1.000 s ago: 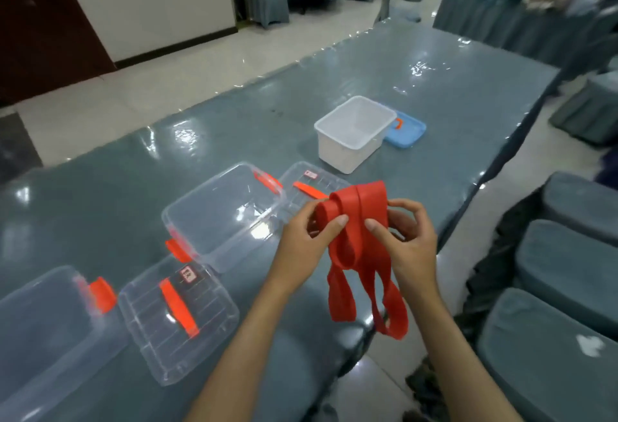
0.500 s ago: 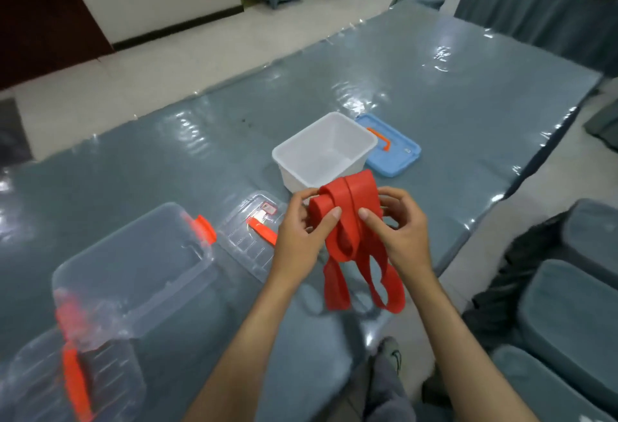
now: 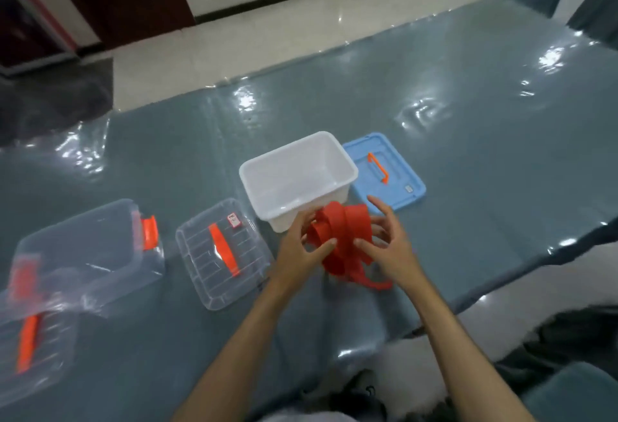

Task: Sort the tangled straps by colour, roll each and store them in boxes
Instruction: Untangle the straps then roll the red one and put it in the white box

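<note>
Long table (image 3: 451,127) under a glossy grey-blue cover, tiled floor beyond. Both hands work one red strap (image 3: 341,237) just above the near table edge, directly in front of the white box (image 3: 334,157). Left hand (image 3: 301,251) pinches the partly wound coil, thumb on its near face; right hand (image 3: 389,247) holds the other side, thumb on the strap, upper fingers spread off it. A loose tail (image 3: 371,283) trails below, so rolling looks unfinished. White box shows nothing inside; its blue lid (image 3: 394,184) lies beside it. Clear box (image 3: 97,251) and clear lid (image 3: 220,254) to the left (contents not discernible, blurred). No stored strap visible; other colours not in view.
</note>
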